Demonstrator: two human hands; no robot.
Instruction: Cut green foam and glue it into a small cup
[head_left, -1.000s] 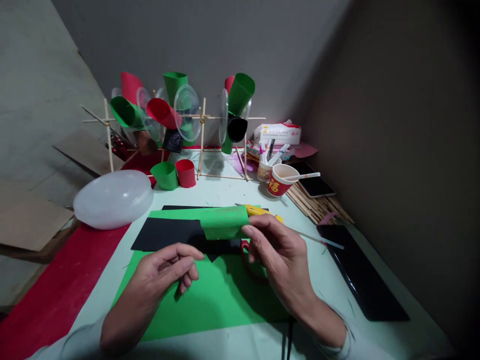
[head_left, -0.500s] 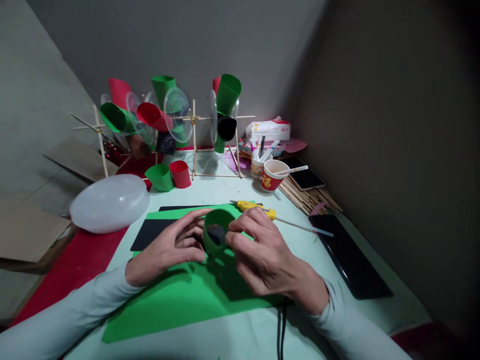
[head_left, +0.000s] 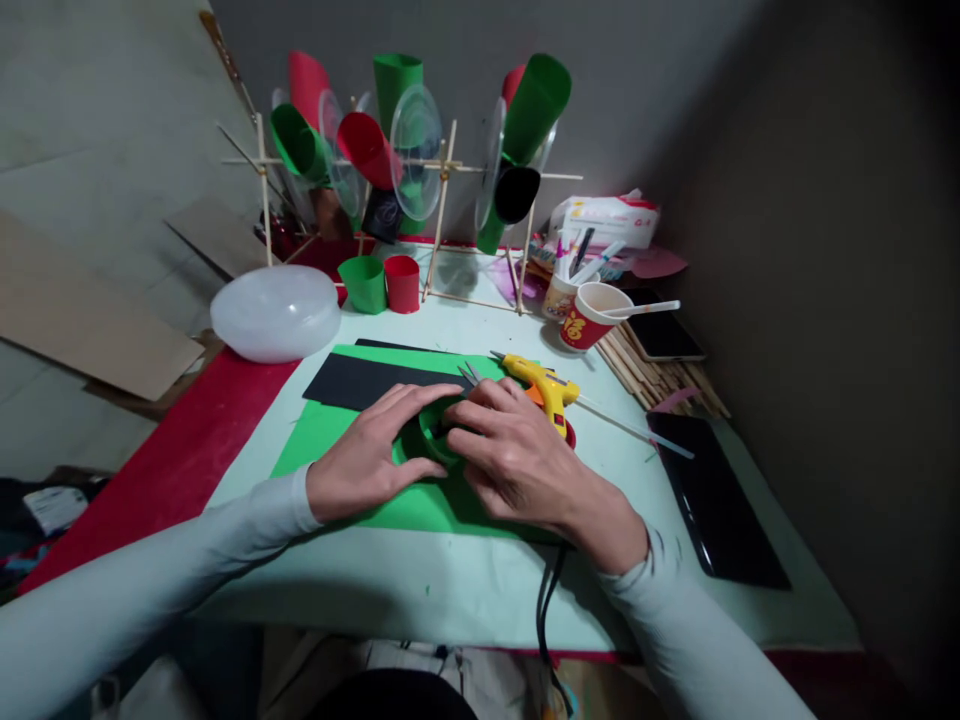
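Note:
A short green paper tube stands between my hands over the green sheets. My left hand curves round its left side, thumb low and fingers along the top. My right hand is closed at the tube's right wall, with fingertips reaching inside the rim; the fingers hide much of the tube. Just beyond the right knuckles, scissor tips show. A yellow hot glue gun lies right behind that hand, with a glue stick out its back. Black paper lies on the green sheets.
At the back stands a stick frame with clear discs and paper tubes. Before it are a green tube, a red tube and a translucent dome. To the right are a paper cup, sticks and a black panel.
The view has tilted down and shifted left. My hands have closed in on the green tube, and my right fingers now reach further into it. More of the glue gun shows.

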